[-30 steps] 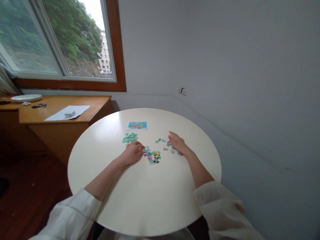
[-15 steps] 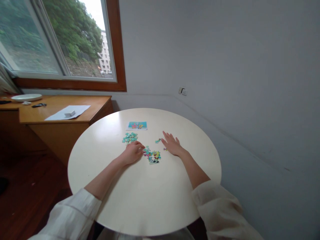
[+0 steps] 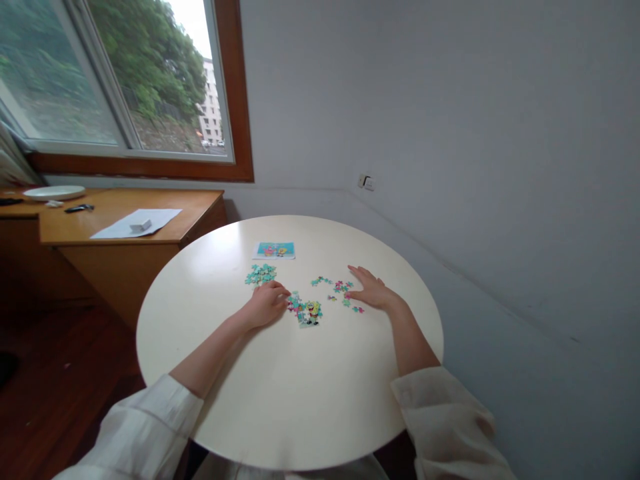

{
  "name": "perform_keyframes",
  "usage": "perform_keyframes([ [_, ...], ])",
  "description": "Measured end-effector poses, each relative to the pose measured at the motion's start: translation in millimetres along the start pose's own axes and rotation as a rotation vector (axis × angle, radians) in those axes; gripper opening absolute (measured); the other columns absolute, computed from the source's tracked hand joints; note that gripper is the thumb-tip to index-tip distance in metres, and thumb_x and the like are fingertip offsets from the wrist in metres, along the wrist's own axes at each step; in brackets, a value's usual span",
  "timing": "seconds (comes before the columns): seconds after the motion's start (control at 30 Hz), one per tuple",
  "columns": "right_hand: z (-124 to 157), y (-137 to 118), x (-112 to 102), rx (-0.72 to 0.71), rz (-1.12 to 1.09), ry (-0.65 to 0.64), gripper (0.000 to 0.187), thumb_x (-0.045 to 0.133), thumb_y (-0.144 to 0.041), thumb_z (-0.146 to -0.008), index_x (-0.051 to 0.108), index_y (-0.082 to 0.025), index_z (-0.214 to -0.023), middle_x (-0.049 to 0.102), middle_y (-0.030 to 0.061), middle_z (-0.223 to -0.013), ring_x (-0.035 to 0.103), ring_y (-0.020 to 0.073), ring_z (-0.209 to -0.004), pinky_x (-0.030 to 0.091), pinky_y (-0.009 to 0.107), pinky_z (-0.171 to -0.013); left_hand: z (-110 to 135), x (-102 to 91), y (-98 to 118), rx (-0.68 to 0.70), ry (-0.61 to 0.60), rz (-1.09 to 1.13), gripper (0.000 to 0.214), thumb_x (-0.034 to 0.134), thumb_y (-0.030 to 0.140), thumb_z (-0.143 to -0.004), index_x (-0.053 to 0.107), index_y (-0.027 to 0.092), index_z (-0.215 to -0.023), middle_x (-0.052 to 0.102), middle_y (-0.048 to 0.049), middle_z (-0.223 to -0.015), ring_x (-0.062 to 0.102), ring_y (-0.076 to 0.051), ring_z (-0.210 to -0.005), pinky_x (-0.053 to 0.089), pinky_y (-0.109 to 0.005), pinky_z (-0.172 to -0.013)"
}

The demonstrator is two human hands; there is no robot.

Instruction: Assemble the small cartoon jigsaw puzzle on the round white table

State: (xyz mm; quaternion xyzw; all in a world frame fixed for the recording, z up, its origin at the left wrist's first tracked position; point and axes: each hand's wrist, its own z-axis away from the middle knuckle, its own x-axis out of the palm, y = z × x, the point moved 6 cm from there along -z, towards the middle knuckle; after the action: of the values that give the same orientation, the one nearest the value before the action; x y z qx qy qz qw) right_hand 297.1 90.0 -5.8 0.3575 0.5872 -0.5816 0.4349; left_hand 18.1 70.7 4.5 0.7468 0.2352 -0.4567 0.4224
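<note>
Bright window [image 3: 120, 87] above wooden desk [image 3: 193, 203], grey walls [image 3: 475, 147].

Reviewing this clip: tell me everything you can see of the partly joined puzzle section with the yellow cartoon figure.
The partly joined puzzle section looks like thin printed card and lies flat on the white round table. The yellow figure fills its right part; teal and pink patches show toward its left. Its outline is irregular, so it looks unfinished. The left hand is at its left edge, fingertips close; whether they touch it is unclear. The right hand is apart from it.
</note>
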Motion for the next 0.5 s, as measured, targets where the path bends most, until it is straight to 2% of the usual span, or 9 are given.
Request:
perform_keyframes([
  [0.23, -1, -5, 0, -0.044, -0.028, 0.02, 0.075, 0.051, -0.051, -0.076, 0.019, -0.028, -0.14, 0.016, 0.0086, -0.147, 0.013, 0.0217, -0.135, 0.012, 0.044, -0.107, 0, -0.1, 0, -0.009, 0.006, -0.002, 0.026, 0.05, 0.027, -0.078, 0.065, 0.019, -0.099, 0.058, -0.0088, -0.108, 0.053, -0.023, -0.101, 0.039, -0.037, -0.091],
  [0.37, -2, -5, 2, -0.056, -0.033, 0.0, 0.082, 0.058, -0.05, -0.071, 0.02, -0.029, -0.139, 0.015, 0.0091, -0.148, 0.013, 0.0234, -0.135, 0.012, 0.045, -0.106, 0, 0.1, -1, -0.006, -0.001, -0.002, 0.027, 0.05, 0.028, -0.079, 0.064, 0.019, -0.1, 0.057, -0.0088, -0.109, 0.053, -0.023, -0.101, 0.039, -0.037, -0.092],
  [0.5, -4, 7, 1, -0.049, -0.068, 0.015, 0.084, 0.062, -0.048, -0.068, 0.021, -0.029, -0.139, 0.018, 0.0078, -0.147, 0.015, 0.024, -0.135, 0.013, 0.044, -0.107, 0, 0.5, -2, -0.012, -0.007, -0.008, 0.027, 0.05, 0.027, -0.079, 0.064, 0.019, -0.1, 0.057, -0.009, -0.109, 0.053, -0.023, -0.101, 0.039, -0.037, -0.092],
])
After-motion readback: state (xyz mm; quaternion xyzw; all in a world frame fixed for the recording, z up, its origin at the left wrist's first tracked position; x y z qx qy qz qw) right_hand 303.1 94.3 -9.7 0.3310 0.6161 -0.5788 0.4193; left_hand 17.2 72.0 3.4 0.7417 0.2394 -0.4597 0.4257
